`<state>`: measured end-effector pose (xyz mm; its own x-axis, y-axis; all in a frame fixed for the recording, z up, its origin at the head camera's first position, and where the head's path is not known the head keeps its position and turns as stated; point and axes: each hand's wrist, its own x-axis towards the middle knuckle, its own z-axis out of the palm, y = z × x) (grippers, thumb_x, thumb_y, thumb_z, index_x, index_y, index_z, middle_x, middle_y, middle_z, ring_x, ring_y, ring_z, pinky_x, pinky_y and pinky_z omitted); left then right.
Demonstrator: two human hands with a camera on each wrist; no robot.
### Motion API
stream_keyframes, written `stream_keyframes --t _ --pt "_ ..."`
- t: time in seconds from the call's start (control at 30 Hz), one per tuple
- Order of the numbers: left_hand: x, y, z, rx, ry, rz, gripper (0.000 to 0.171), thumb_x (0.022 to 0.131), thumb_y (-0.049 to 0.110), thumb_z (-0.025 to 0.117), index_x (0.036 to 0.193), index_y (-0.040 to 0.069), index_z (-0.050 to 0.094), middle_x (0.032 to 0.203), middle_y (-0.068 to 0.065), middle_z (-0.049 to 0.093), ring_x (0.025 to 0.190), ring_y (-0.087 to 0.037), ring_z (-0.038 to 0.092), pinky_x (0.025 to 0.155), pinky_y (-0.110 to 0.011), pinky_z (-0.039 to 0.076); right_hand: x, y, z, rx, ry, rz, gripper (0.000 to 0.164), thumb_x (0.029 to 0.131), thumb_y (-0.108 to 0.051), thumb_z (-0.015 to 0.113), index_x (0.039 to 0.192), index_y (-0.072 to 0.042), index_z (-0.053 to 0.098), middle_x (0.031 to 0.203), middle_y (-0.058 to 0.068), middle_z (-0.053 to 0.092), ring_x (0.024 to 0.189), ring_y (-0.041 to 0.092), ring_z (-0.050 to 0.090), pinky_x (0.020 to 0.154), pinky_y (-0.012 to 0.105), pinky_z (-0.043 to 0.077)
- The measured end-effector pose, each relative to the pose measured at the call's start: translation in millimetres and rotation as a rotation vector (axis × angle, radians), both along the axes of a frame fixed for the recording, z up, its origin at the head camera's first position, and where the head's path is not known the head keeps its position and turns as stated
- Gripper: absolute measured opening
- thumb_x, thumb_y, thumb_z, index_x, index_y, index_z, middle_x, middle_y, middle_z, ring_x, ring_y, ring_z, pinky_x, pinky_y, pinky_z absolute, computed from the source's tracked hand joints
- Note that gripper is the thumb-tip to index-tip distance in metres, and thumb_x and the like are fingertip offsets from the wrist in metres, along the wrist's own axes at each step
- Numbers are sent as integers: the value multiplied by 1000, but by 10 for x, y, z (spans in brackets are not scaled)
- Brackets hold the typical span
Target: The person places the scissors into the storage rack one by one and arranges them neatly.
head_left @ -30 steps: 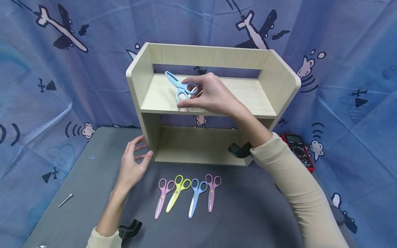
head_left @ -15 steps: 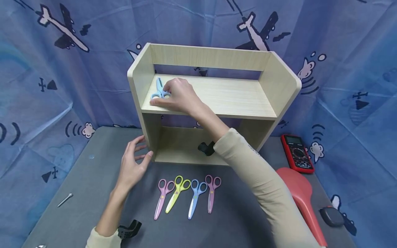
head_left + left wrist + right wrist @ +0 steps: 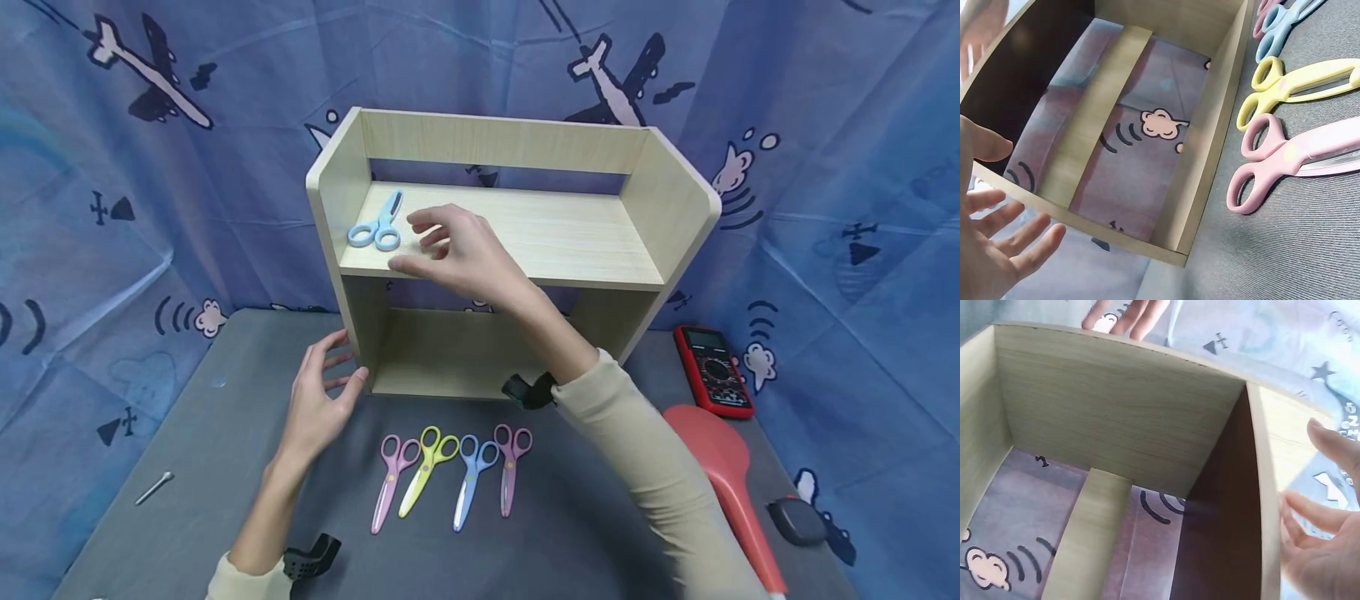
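A light-blue pair of scissors (image 3: 381, 223) lies at the left end of the wooden rack's (image 3: 510, 271) upper shelf, blade toward the back. Just to its right hovers my right hand (image 3: 472, 250), fingers loosely bent and apart from the scissors, with nothing between them. My left hand (image 3: 322, 392) is at the rack's lower left side, its fingers spread around the panel edge; whether they touch cannot be told. In front of the rack lie a pink pair of scissors (image 3: 392, 479), a yellow pair (image 3: 427, 471), a blue pair (image 3: 471, 479) and a purple pair (image 3: 511, 467).
Right of the rack are a red multimeter (image 3: 714, 372), a red paddle-shaped object (image 3: 720, 467) and a dark rounded object (image 3: 797, 521). A metal bolt (image 3: 154, 488) lies on the grey table (image 3: 202, 417) at left. A patterned blue curtain (image 3: 247, 208) surrounds the table.
My right hand carried the light-blue scissors left, set them on the upper shelf, let go and drew back to the right. The left hand stayed put.
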<state>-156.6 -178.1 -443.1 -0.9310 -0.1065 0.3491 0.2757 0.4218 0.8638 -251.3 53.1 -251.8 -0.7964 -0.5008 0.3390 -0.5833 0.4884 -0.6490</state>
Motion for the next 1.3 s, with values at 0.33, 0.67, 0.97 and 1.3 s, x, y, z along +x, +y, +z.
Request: stream_keyframes --t 0.33,0.67,0.97,1.3 --pt "9 8 0 -6 -8 -1 63 102 5 71 159 4 47 155 -23 52 140 -47 61 102 -64 62 679 817 -626 -27 48 116 53 89 -15 90 138 -6 71 128 11 74 109 22 73 92 35 67" --pt "1 5 -1 -2 -7 -2 63 101 4 71 159 3 47 155 -24 52 140 -48 61 102 -64 62 755 1373 -1767 75 -279 245 62 93 -19 86 149 -5 61 145 17 68 123 35 69 99 44 67" --pt "-5 -5 15 -3 -15 -7 63 101 5 71 159 3 46 155 -24 51 141 -48 60 103 -63 62 633 1621 -2328 192 -340 246 63 92 -12 87 150 -9 62 148 11 67 134 33 62 120 50 50" --pt "8 -1 16 -3 -19 -12 63 102 5 71 160 4 46 155 -24 51 141 -48 60 103 -63 62 518 1775 -2438 238 -353 259 62 85 -19 94 140 -7 67 111 6 69 94 14 59 77 21 51"
